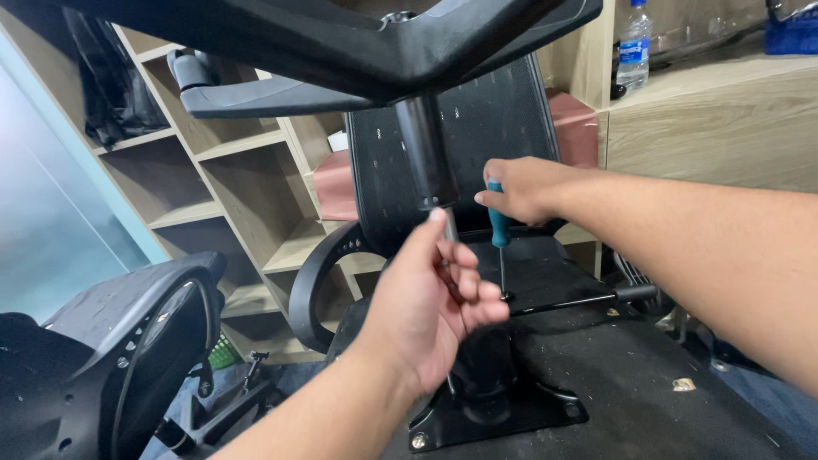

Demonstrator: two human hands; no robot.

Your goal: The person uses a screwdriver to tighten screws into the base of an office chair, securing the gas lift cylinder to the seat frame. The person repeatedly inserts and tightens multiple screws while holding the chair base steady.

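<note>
Screwdriver [498, 223] upright in right hand [520, 189], left hand [430, 298] w/ fingers curled

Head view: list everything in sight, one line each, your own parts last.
Upturned office chair: one, black, centre, underside up.
Gas cylinder: one, black, rising from the chair's underside.
Star base: one, black, top of frame.
Lever: one, black, right of the cylinder.
Screwdriver: one, teal handle, tip down near the lever.
Second chair: one, black, lower left.
Shelving: one unit, light wood, behind.
Water bottle: one, clear, upper right counter.
Left hand: at the cylinder's lower end.
Right hand: gripping the screwdriver.
</note>
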